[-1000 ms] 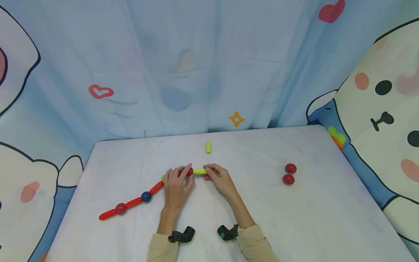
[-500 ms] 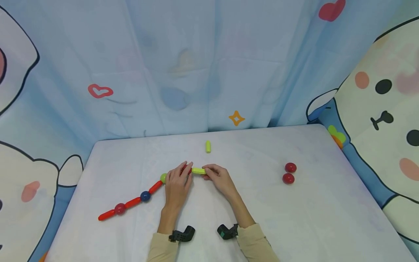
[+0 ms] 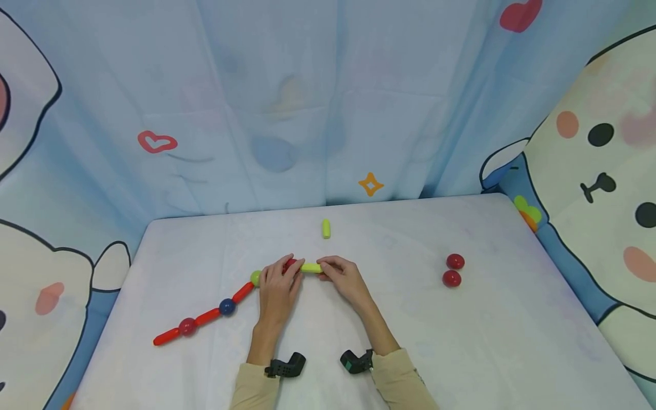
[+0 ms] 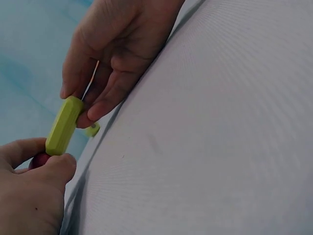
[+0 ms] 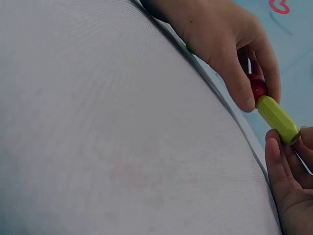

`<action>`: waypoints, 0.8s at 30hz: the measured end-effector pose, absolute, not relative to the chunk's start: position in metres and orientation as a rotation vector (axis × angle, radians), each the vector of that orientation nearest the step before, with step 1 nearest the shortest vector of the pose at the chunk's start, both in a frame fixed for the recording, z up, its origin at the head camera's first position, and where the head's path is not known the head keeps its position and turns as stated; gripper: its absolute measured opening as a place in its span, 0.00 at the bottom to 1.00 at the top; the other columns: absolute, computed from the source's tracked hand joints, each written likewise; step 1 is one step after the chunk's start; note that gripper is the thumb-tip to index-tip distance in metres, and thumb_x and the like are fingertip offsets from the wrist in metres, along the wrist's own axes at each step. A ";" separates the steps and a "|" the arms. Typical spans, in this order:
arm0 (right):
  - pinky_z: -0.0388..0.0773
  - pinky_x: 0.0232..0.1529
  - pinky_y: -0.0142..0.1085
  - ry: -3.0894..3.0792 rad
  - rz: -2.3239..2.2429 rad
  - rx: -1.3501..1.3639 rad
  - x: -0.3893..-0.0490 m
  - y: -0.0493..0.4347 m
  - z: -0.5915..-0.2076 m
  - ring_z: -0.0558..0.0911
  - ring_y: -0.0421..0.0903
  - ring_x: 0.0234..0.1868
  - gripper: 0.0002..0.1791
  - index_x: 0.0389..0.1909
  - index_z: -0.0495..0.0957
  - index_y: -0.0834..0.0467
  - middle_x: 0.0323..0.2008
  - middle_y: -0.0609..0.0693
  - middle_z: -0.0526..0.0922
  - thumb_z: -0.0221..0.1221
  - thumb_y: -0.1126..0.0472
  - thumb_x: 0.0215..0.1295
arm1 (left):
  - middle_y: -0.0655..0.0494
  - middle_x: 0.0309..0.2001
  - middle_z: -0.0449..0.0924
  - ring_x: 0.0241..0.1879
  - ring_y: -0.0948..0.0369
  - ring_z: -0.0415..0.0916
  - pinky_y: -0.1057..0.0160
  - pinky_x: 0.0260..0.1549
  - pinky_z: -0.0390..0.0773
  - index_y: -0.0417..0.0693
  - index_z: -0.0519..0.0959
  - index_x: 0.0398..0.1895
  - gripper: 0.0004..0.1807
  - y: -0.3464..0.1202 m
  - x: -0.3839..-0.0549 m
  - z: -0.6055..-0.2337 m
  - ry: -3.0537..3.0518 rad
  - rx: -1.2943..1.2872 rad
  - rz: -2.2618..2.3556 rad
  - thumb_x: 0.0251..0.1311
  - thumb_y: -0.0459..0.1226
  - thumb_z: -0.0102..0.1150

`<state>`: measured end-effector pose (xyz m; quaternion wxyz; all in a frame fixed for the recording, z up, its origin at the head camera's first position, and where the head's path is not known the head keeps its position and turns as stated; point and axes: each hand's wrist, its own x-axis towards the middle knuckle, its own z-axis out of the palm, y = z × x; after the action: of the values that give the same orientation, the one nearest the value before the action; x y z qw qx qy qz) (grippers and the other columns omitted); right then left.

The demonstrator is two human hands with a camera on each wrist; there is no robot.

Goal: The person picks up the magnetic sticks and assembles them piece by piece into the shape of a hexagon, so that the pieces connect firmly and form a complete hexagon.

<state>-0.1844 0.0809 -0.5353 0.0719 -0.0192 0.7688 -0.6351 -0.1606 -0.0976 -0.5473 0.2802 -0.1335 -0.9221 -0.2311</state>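
My left hand (image 3: pixel 277 290) pinches a red ball (image 5: pixel 259 88) between thumb and fingers, best seen in the right wrist view. From that ball a yellow-green rod (image 4: pixel 65 125) sticks out to the right, its near end against the ball. The fingers and thumb of my right hand (image 3: pixel 347 283) pinch the rod's other end. Left of my hands runs a line of red rods (image 3: pixel 207 316) and balls: a red ball (image 3: pixel 187 326), a blue ball (image 3: pixel 227 307) and a green ball (image 3: pixel 255 278). My left hand hides whatever lies between the green ball and the pinched red ball.
A second yellow-green rod (image 3: pixel 326 229) lies beyond my hands, near the back edge of the white-covered table (image 3: pixel 512 341). Two loose red balls (image 3: pixel 452 278) sit together on the right. Behind the table hangs a blue patterned curtain (image 3: pixel 307 114).
Fingers of my left hand have shifted slightly around the red ball, and more of the green ball shows beside them. My right hand keeps its pinch on the yellow-green rod, almost still.
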 end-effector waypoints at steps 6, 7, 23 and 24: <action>0.83 0.42 0.28 2.317 -1.901 -0.063 -0.183 0.080 -0.533 0.86 0.42 0.39 0.13 0.48 0.82 0.60 0.43 0.55 0.86 0.57 0.58 0.69 | 0.53 0.55 0.79 0.53 0.53 0.76 0.49 0.57 0.69 0.57 0.82 0.51 0.18 -0.099 -0.160 -0.549 -2.452 -0.343 -0.651 0.56 0.38 0.68; 0.83 0.42 0.28 2.313 -1.903 -0.062 -0.183 0.080 -0.533 0.85 0.42 0.39 0.13 0.47 0.82 0.60 0.43 0.55 0.86 0.57 0.58 0.69 | 0.53 0.55 0.79 0.53 0.54 0.76 0.50 0.57 0.69 0.57 0.82 0.50 0.17 -0.099 -0.161 -0.549 -2.448 -0.338 -0.655 0.56 0.37 0.68; 0.83 0.43 0.29 2.262 -1.952 -0.057 -0.184 0.079 -0.533 0.85 0.42 0.42 0.12 0.47 0.81 0.63 0.42 0.57 0.86 0.56 0.60 0.69 | 0.53 0.58 0.78 0.53 0.52 0.74 0.50 0.60 0.68 0.54 0.81 0.49 0.16 -0.099 -0.162 -0.550 -2.453 -0.309 -0.632 0.59 0.30 0.63; 0.83 0.43 0.30 2.266 -1.956 -0.059 -0.182 0.078 -0.528 0.85 0.43 0.41 0.12 0.47 0.81 0.64 0.42 0.57 0.86 0.56 0.61 0.69 | 0.53 0.59 0.77 0.54 0.52 0.74 0.49 0.60 0.67 0.55 0.81 0.50 0.16 -0.099 -0.162 -0.550 -2.469 -0.305 -0.631 0.59 0.30 0.62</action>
<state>-0.1819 0.0784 -0.5283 0.0737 -0.0195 0.7549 -0.6514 -0.1619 -0.0994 -0.5498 0.2836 -0.1138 -0.9225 -0.2358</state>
